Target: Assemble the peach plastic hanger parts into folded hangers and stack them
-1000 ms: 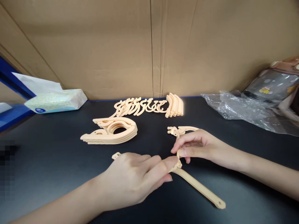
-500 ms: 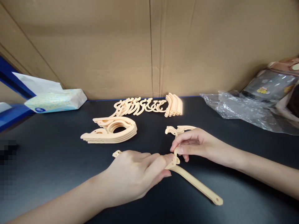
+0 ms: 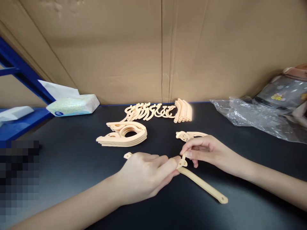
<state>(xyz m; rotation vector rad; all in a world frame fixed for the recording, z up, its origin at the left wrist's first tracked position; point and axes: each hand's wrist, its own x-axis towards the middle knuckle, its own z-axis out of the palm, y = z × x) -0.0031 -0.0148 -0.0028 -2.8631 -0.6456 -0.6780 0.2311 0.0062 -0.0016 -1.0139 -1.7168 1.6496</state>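
My left hand [image 3: 150, 174] is closed around a cream plastic hanger arm; its holed end [image 3: 128, 155] sticks out on the left. Another long hanger arm [image 3: 203, 185] slants down to the right from the joint, a hole at its tip. My right hand [image 3: 203, 151] pinches a cream hanger hook [image 3: 183, 158] between thumb and fingers, right at the joint by my left fingertips. How the parts fit there is partly hidden by my fingers. Just behind my right hand lie more cream hanger parts [image 3: 189, 134], partly covered by it.
A stack of folded cream hangers [image 3: 124, 140] lies left of centre. Farther back are several loose hooks [image 3: 146, 111] and a row of curved hanger arms [image 3: 183, 111]. A tissue pack [image 3: 74, 105] stands at the left, clear plastic wrap [image 3: 249, 115] at the right. Cardboard [image 3: 107, 57] walls the back.
The camera view has swung slightly left, so most things appear farther right. Both hands keep their grip at the joint, and the long arm's tip sits a little higher in the picture.
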